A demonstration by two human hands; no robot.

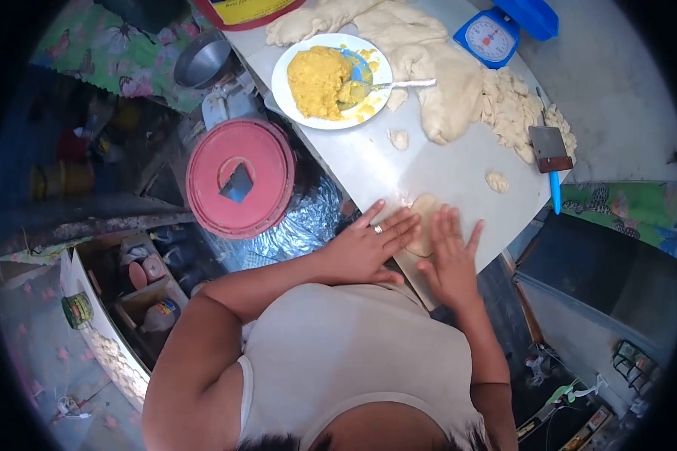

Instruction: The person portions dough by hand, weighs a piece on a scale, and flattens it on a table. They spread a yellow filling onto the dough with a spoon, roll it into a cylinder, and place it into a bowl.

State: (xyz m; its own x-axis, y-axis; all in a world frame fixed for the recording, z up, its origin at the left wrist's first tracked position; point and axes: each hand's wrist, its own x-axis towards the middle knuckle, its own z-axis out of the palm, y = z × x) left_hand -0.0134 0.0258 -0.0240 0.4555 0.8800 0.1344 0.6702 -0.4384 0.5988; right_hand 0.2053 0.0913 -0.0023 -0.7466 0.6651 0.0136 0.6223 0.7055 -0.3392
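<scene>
A small flattened piece of dough (423, 225) lies on the pale worktop near its front edge. My left hand (380, 244), with a ring on one finger, rests its fingers on the left side of this piece, fingers spread. Against its right side lies my right hand (451, 255), palm down, fingers stretched out. Neither hand grips anything. Farther up the worktop spreads a large mass of dough (447, 90), with torn lumps (511, 113) to its right. A white plate (282, 94) holds yellow filling (316, 75) and a spoon (406, 84). Small dough bits (496, 181) lie nearer my hands.
A blue scale (490, 39) stands at the back of the worktop (376, 165). A metal scraper (549, 144) and a blue-handled tool (555, 194) lie at the right edge. Left of the worktop is a round red lid (210, 161); a metal bowl (203, 59) sits beyond.
</scene>
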